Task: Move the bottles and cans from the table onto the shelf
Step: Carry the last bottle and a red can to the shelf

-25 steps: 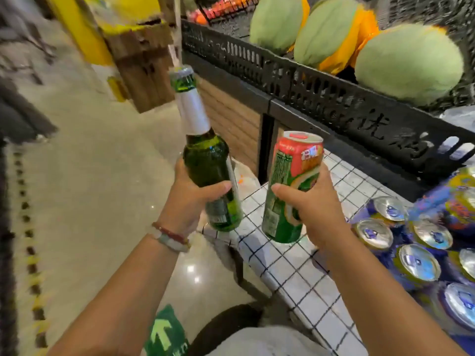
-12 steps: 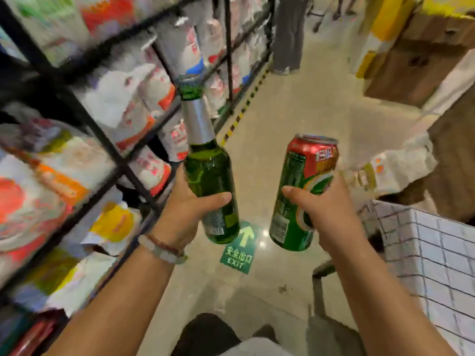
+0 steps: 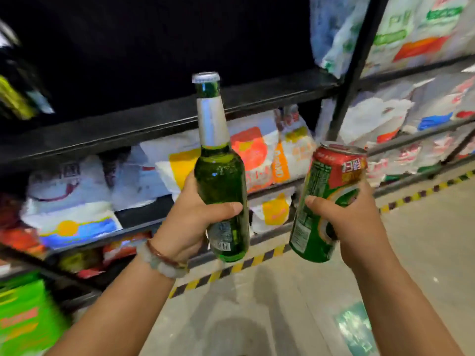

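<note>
My left hand grips a green glass bottle with a silver foil neck and cap, held upright. My right hand holds a red and green can, tilted slightly to the right. Both are in the air in front of a black metal shelf. The shelf board just behind the bottle's neck looks dark and bare above it. The table is out of view.
Lower shelf levels hold white, orange and blue bags. A black upright post divides the shelving, with more bags to its right. Yellow-black hazard tape runs along the floor at the shelf's foot. A green package sits lower left.
The view has swung left from the table, past the aisle, to face the shelf straight on. Both hands keep the same hold on the bottle and the can.
</note>
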